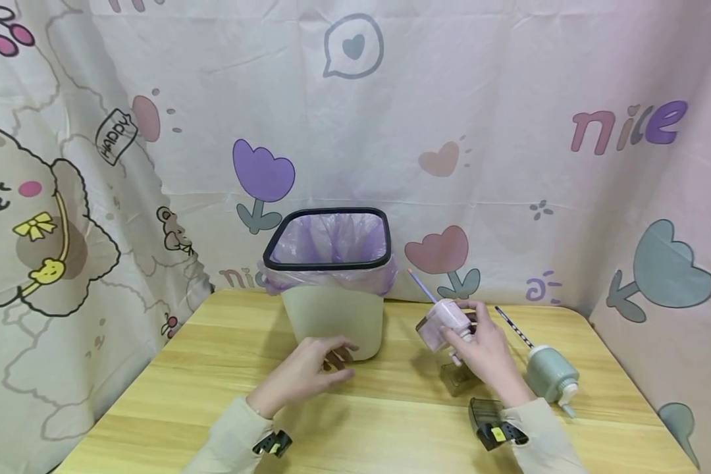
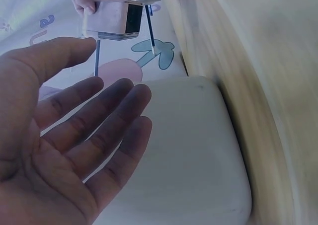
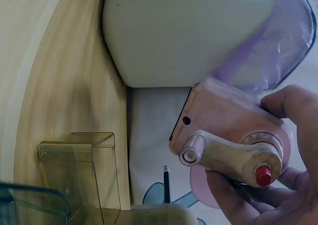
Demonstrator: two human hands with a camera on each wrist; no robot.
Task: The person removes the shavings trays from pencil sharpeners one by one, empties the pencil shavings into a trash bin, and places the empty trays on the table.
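Note:
My right hand (image 1: 490, 349) grips a pink crank pencil sharpener (image 1: 449, 315) above the table, right of the bin. A purple pencil (image 1: 422, 286) sticks out of its far end. In the right wrist view its crank handle (image 3: 223, 158) with a red tip faces the camera, thumb above and fingers below. My left hand (image 1: 311, 374) hovers in front of the cream trash bin (image 1: 338, 322), fingers spread loosely, holding nothing. Under the sharpener sits a clear brownish shavings drawer (image 1: 457, 380); a darker clear drawer (image 1: 483, 412) lies nearer, partly hidden by the right wrist.
A green crank sharpener (image 1: 551, 373) with a patterned pencil (image 1: 514, 326) in it stands at the right of the wooden table (image 1: 172, 395). A purple bag (image 1: 332, 237) lines the black-rimmed bin. Printed cloth (image 1: 498, 85) hangs behind.

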